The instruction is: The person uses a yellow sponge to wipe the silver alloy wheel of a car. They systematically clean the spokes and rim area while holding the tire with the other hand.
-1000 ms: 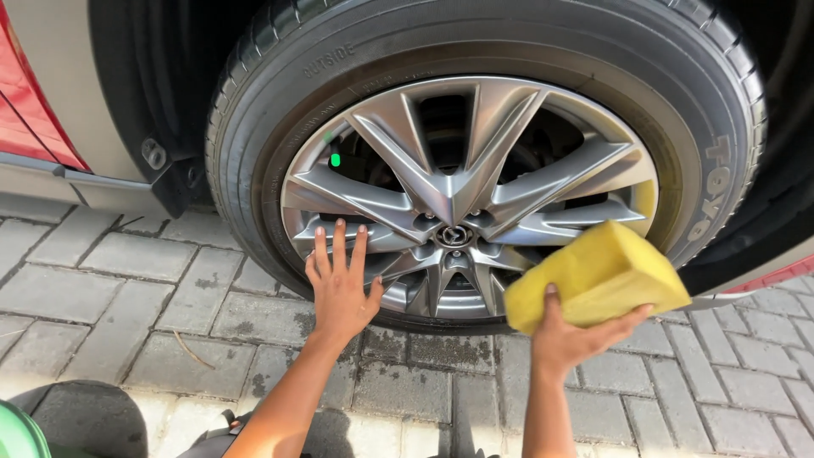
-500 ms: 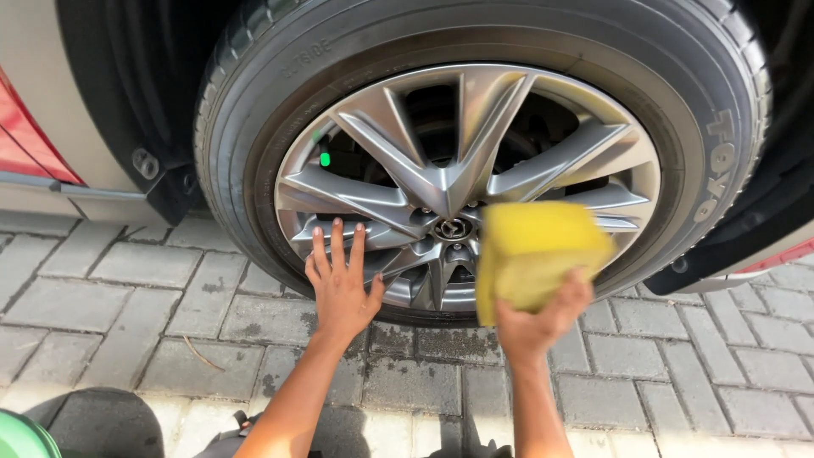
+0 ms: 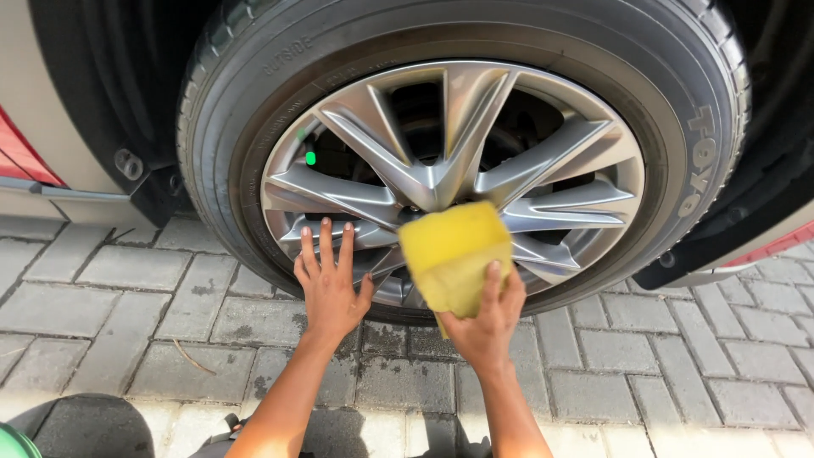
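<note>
Where the car body [image 3: 51, 127] fills the far left edge, a pale panel with a red strip runs down to a dark wheel arch liner [image 3: 127, 102], and grey paving bricks [image 3: 136, 288] cover the ground beneath it. Next comes the black tyre [image 3: 229, 144], and inside it the silver alloy wheel [image 3: 475, 153] with its paired spokes meeting at the hub; a small green valve cap [image 3: 310, 158] shows between two spokes on the left. Low against the rim, the left hand [image 3: 329, 288] lies flat with its palm to the wheel, its fingers [image 3: 324, 246] spread apart and pointing up, holding nothing, the tips touching the lower left spokes. Just to its right, apart from it, the yellow sponge [image 3: 454, 254] is pressed against the wheel right below the hub, covering the lower centre spokes. The right hand [image 3: 487, 326] grips the sponge from underneath: its fingers [image 3: 492, 284] are clamped over the sponge's lower right edge, one finger lying up along the yellow face, while the thumb side is hidden behind the sponge. Further right the tyre wall curves down to the bricks, and a dark bumper edge [image 3: 721, 246] with a red trim line closes the right side.
</note>
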